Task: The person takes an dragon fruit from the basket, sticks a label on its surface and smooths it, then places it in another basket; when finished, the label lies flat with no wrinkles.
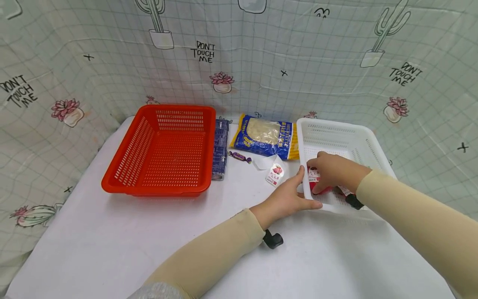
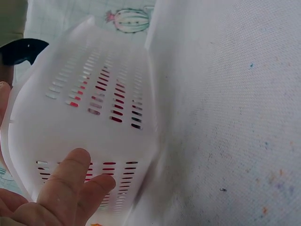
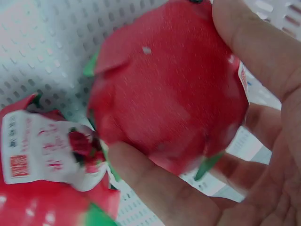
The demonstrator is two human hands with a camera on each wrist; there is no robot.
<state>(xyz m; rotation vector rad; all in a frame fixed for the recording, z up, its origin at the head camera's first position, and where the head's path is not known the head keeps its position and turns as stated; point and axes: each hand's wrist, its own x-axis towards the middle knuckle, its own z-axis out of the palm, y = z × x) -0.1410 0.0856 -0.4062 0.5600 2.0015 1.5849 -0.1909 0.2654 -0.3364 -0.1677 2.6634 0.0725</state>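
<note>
At the near left corner of the white basket (image 1: 340, 124), my left hand (image 1: 285, 199) holds the rim. Its thumb lies along the front edge, and in the left wrist view the fingers (image 2: 66, 183) press the slotted outer wall. My right hand (image 1: 332, 170) reaches inside that basket and grips a red dragon fruit (image 3: 169, 89), with thumb and fingers round its sides. Beside it in the right wrist view lies a second dragon fruit (image 3: 51, 202), bearing a white label (image 3: 51, 150). The head view shows little of the fruits, since the right hand and forearm cover them.
A red basket (image 1: 127, 193) stands at the left. Beside it lies a flat dark-blue patterned item (image 1: 220, 151). Between the baskets are a blue-and-yellow food packet (image 1: 263, 135), a purple wrapped candy (image 1: 240, 157) and a white fruit-printed label (image 1: 275, 174). A patterned curtain (image 1: 261, 54) hangs behind.
</note>
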